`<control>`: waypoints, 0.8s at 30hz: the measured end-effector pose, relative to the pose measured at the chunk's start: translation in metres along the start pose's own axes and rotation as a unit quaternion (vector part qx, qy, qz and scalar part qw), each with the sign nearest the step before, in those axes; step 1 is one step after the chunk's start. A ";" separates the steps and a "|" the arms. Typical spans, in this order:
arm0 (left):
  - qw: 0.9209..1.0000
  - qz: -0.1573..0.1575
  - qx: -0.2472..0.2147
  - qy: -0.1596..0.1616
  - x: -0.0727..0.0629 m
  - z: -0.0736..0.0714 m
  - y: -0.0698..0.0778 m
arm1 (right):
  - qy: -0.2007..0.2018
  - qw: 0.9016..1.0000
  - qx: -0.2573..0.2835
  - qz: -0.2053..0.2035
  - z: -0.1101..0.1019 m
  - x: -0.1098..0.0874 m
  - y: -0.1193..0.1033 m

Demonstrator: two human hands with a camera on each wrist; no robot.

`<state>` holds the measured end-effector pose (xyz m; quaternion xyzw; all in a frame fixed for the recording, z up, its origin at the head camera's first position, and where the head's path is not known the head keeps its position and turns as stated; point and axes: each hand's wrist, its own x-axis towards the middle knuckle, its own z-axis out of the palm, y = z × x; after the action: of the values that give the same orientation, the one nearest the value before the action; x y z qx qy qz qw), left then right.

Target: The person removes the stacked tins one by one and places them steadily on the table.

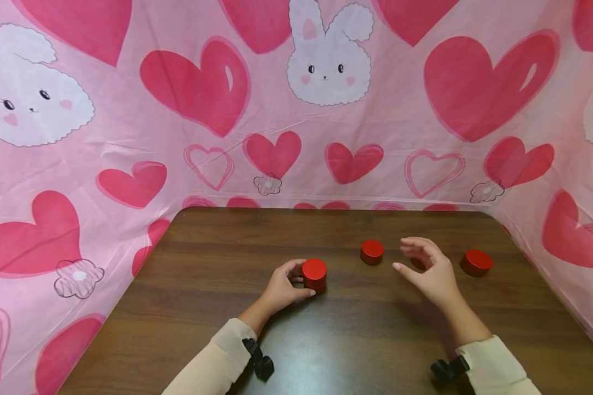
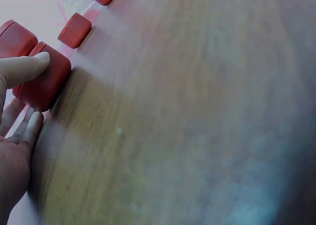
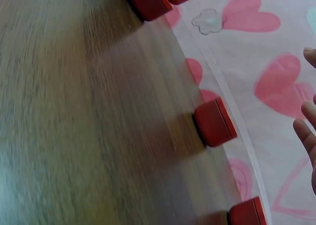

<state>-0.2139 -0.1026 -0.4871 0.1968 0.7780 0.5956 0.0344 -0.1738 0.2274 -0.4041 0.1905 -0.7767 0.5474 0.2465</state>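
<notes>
Two round red tins, each with a seam line below its top, are stacked on the table; the upper tin (image 1: 314,269) sits on the lower tin (image 2: 48,81). My left hand (image 1: 284,288) holds the lower one from the left, with the thumb (image 2: 24,69) on its near side and the fingers round the far side. My right hand (image 1: 432,274) hovers above the table to the right, its fingers spread and loosely bent with nothing between them. Behind it a red tin (image 1: 417,264) is partly hidden by the fingers.
Single red tins stand farther back, one right of the stack (image 1: 372,252) and another at the far right (image 1: 476,263). The brown wooden table (image 1: 346,340) meets a pink cloth (image 1: 385,120) with hearts and rabbits at its back edge. Black straps sit on both wrists.
</notes>
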 end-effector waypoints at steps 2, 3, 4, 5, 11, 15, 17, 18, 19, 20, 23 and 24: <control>1.000 0.001 -0.006 0.000 0.000 0.000 0.000 | -0.006 1.000 -0.001 -0.007 0.003 0.001 -0.001; 1.000 0.001 -0.007 -0.001 0.000 0.000 0.000 | -0.009 1.000 0.000 -0.009 0.005 0.001 -0.002; 1.000 0.001 -0.009 -0.001 0.000 0.000 0.000 | -0.012 1.000 0.002 -0.011 0.006 0.002 -0.002; 1.000 0.001 -0.010 0.000 0.000 0.000 0.000 | -0.015 1.000 0.003 -0.013 0.008 0.002 -0.002; 1.000 -0.007 0.002 0.004 0.000 0.000 0.000 | -0.041 0.999 0.012 -0.024 0.020 0.005 -0.006; 1.000 -0.004 0.012 0.007 0.001 0.000 -0.001 | -0.058 0.998 0.019 -0.020 0.030 0.005 -0.008; 1.000 -0.005 0.013 0.008 0.001 0.000 -0.001 | -0.066 0.997 0.027 -0.019 0.035 0.005 -0.009; 1.000 -0.005 0.012 0.008 0.001 0.000 -0.001 | -0.070 0.997 0.034 -0.018 0.038 0.005 -0.009; 1.000 -0.007 0.012 0.009 0.001 0.000 -0.001 | -0.074 0.996 0.040 -0.018 0.040 0.005 -0.009; 1.000 -0.008 0.010 0.009 0.000 0.001 -0.002 | -0.078 0.996 0.045 -0.017 0.042 0.005 -0.010; 1.000 -0.004 0.008 0.007 0.001 0.001 -0.003 | -0.086 0.995 0.055 -0.016 0.048 0.004 -0.010; 1.000 -0.002 0.009 0.006 0.000 0.001 -0.003 | -0.088 0.994 0.055 -0.019 0.051 0.004 -0.010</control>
<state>-0.2149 -0.1022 -0.4906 0.1921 0.7836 0.5900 0.0289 -0.1805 0.1761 -0.4081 0.2656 -0.7605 0.5655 0.1769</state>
